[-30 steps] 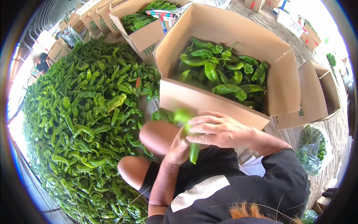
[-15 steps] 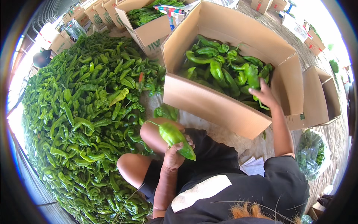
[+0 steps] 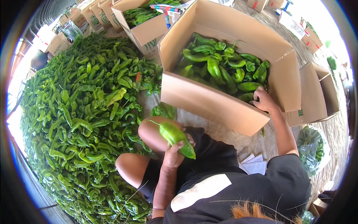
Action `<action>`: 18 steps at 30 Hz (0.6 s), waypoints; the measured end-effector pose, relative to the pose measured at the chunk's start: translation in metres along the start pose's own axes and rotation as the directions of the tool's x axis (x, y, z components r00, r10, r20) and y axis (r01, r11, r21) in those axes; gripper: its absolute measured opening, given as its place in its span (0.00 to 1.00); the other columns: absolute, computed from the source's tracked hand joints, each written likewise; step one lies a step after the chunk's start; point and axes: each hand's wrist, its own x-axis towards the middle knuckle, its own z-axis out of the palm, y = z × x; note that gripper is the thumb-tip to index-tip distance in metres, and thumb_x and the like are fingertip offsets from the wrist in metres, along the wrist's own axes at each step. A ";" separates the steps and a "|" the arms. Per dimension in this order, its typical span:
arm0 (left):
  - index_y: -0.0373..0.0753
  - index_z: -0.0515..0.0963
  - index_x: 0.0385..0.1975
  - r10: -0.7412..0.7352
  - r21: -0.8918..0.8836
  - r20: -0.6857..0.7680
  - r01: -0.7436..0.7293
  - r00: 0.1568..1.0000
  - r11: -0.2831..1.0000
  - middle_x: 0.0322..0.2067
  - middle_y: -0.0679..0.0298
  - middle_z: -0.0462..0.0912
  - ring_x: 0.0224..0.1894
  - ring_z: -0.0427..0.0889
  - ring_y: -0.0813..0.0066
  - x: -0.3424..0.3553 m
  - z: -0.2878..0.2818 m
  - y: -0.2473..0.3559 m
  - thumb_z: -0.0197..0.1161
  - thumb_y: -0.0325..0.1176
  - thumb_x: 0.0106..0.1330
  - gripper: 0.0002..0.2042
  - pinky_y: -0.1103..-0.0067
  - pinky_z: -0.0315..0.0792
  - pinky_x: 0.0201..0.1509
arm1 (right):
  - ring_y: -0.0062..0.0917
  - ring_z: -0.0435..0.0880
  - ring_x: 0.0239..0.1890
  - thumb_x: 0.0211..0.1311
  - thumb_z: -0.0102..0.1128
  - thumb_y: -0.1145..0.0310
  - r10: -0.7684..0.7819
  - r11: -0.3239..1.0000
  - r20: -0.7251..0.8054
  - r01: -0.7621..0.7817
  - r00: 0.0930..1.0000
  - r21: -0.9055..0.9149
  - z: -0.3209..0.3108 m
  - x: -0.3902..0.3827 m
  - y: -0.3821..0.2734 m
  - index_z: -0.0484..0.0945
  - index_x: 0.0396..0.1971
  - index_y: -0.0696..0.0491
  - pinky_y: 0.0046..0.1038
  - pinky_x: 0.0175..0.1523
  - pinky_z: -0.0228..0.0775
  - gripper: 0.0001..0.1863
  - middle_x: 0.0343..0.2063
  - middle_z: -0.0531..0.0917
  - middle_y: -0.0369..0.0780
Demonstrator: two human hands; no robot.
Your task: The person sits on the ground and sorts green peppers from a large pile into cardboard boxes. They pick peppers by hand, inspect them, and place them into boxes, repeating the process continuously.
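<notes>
A large bright green pepper lies across my left hand, whose fingers are closed round its lower half above my knee. Its stem points up and left. My right hand is inside the big open cardboard box, at its near right corner. Those fingers are curled, and whatever they hold, if anything, is hidden. Just beyond the fingertips rests a green pepper among the several long peppers on the box's bottom.
A broad heap of green peppers covers my left side. Another box of peppers with a tape dispenser stands beyond. To the right are an open box, a plastic bag of greens and white papers.
My right hand has moved nearer to me along the box's right side, and its fingers have curled in. The pepper it was at is no longer in front of it. My left hand stays put.
</notes>
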 end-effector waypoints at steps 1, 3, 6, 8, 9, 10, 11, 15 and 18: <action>0.39 0.64 0.57 0.008 0.010 -0.006 -0.008 1.000 1.000 0.42 0.57 0.75 0.43 0.77 0.62 -0.001 0.000 0.001 0.66 0.30 0.54 0.29 0.62 0.73 0.51 | 0.43 0.74 0.45 0.53 0.70 0.57 -0.009 0.999 0.026 0.010 1.000 -0.035 -0.002 0.003 -0.007 0.72 0.33 0.54 0.40 0.50 0.68 0.18 0.39 0.73 0.46; 0.38 0.64 0.57 0.028 0.027 -0.020 -0.028 0.999 0.999 0.42 0.57 0.75 0.43 0.77 0.62 -0.004 -0.002 0.002 0.67 0.31 0.55 0.29 0.62 0.73 0.51 | 0.43 0.74 0.45 0.54 0.68 0.57 -0.022 1.000 -0.180 0.018 0.983 -0.025 -0.009 0.006 -0.026 0.72 0.33 0.54 0.40 0.50 0.68 0.18 0.39 0.73 0.46; 0.38 0.65 0.57 0.004 -0.006 -0.017 -0.004 1.000 1.000 0.42 0.57 0.75 0.44 0.77 0.62 0.001 -0.001 -0.001 0.69 0.33 0.55 0.29 0.63 0.73 0.52 | 0.44 0.72 0.44 0.58 0.65 0.54 0.068 0.978 -0.303 -0.003 0.950 0.208 0.045 0.003 0.022 0.68 0.39 0.57 0.39 0.51 0.66 0.23 0.40 0.73 0.49; 0.38 0.64 0.58 0.010 0.001 0.038 -0.010 0.999 1.000 0.46 0.56 0.75 0.48 0.76 0.61 0.005 -0.007 0.000 0.67 0.44 0.59 0.30 0.61 0.70 0.57 | 0.43 0.72 0.43 0.58 0.65 0.54 0.143 0.922 -0.208 -0.054 0.968 0.383 0.042 0.005 0.039 0.68 0.40 0.59 0.38 0.51 0.66 0.24 0.40 0.73 0.49; 0.39 0.64 0.58 -0.007 -0.051 0.056 0.010 0.998 0.999 0.47 0.56 0.75 0.49 0.76 0.60 0.005 -0.008 0.000 0.65 0.48 0.60 0.31 0.60 0.69 0.58 | 0.40 0.73 0.43 0.59 0.64 0.53 0.103 0.980 -0.258 -0.053 0.961 0.193 0.037 0.004 0.037 0.69 0.40 0.58 0.39 0.51 0.66 0.24 0.41 0.74 0.49; 0.39 0.64 0.59 -0.019 -0.098 0.066 0.026 0.998 0.995 0.49 0.55 0.75 0.51 0.76 0.60 0.003 -0.009 0.000 0.64 0.51 0.61 0.31 0.60 0.68 0.60 | 0.40 0.73 0.45 0.59 0.65 0.53 0.009 0.989 -0.359 0.046 0.933 0.142 0.030 0.005 0.019 0.69 0.42 0.58 0.39 0.53 0.66 0.25 0.42 0.74 0.49; 0.40 0.64 0.61 0.012 -0.116 0.120 0.002 0.993 0.993 0.53 0.56 0.74 0.54 0.75 0.58 0.005 -0.004 0.001 0.58 0.59 0.63 0.34 0.59 0.65 0.62 | 0.40 0.73 0.47 0.58 0.65 0.52 -0.093 0.985 -0.449 0.148 0.889 0.089 0.019 0.008 -0.023 0.70 0.44 0.57 0.38 0.54 0.66 0.26 0.44 0.74 0.48; 0.38 0.61 0.63 0.155 -0.107 0.195 -0.137 0.969 0.985 0.60 0.57 0.66 0.63 0.63 0.58 0.021 0.037 -0.002 0.45 0.58 0.70 0.32 0.59 0.62 0.63 | 0.40 0.70 0.59 0.56 0.66 0.55 -0.353 0.647 -0.202 0.394 0.914 0.653 -0.001 -0.038 -0.210 0.69 0.56 0.54 0.39 0.65 0.60 0.31 0.52 0.74 0.46; 0.36 0.53 0.69 0.214 0.254 0.360 -0.316 0.908 0.914 0.69 0.57 0.52 0.72 0.47 0.61 0.024 0.067 -0.004 0.40 0.64 0.69 0.39 0.54 0.50 0.69 | 0.41 0.71 0.59 0.52 0.69 0.60 -0.455 0.645 -0.152 0.443 0.877 0.622 0.001 -0.038 -0.232 0.67 0.60 0.52 0.38 0.66 0.61 0.34 0.55 0.74 0.46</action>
